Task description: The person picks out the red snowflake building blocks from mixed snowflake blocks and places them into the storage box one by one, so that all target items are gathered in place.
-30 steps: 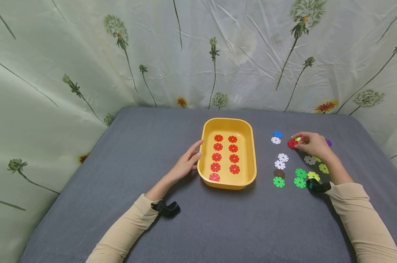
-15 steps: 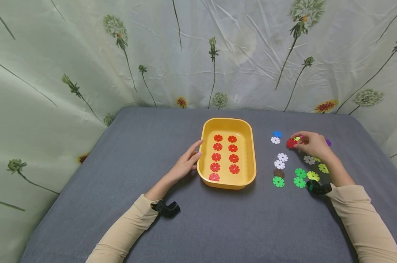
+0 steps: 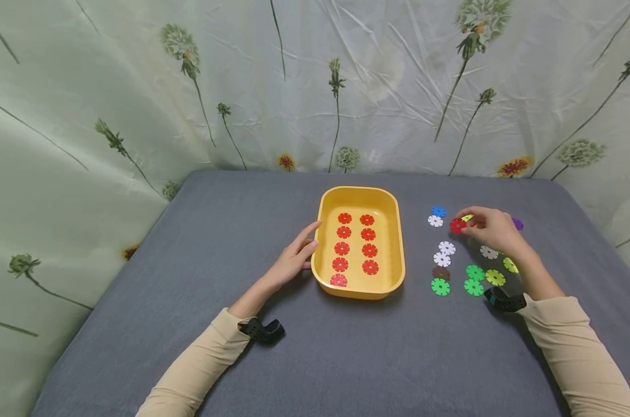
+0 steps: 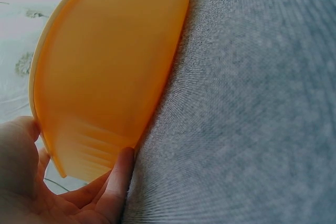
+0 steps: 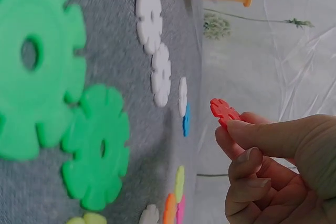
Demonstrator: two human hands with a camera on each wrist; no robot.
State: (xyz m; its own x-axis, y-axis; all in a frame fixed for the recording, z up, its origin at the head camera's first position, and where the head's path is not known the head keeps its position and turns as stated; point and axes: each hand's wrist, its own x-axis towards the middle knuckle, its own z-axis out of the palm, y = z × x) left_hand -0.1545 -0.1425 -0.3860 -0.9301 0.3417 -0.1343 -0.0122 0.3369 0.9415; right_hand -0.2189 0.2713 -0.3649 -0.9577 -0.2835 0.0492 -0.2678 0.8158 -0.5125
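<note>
My right hand (image 3: 494,227) pinches a red notched plastic disc (image 5: 223,110) between thumb and fingers. The right wrist view has this disc held up off the cloth. Against the left side of a yellow plastic bin (image 3: 401,243) rests my left hand (image 3: 291,259), its fingers spread and fairly straight. In the left wrist view its fingertips touch the bin's outer wall (image 4: 113,66) near the rim and the base. Several red discs (image 3: 341,248) lie flat inside the bin in two columns. Under and beside my right hand are more discs, some partly hidden.
Loose discs lie right of the bin: a blue one (image 3: 439,211), white ones (image 3: 447,248), a brown one (image 3: 441,273), green ones (image 3: 473,287), a yellow one (image 3: 495,278) and a purple one (image 3: 518,224). A flowered curtain (image 3: 273,87) hangs behind the grey cloth-covered table (image 3: 241,220).
My right hand has moved slightly left with the red disc in its grip. The left hand has stayed against the bin. The head view has shifted a little.
</note>
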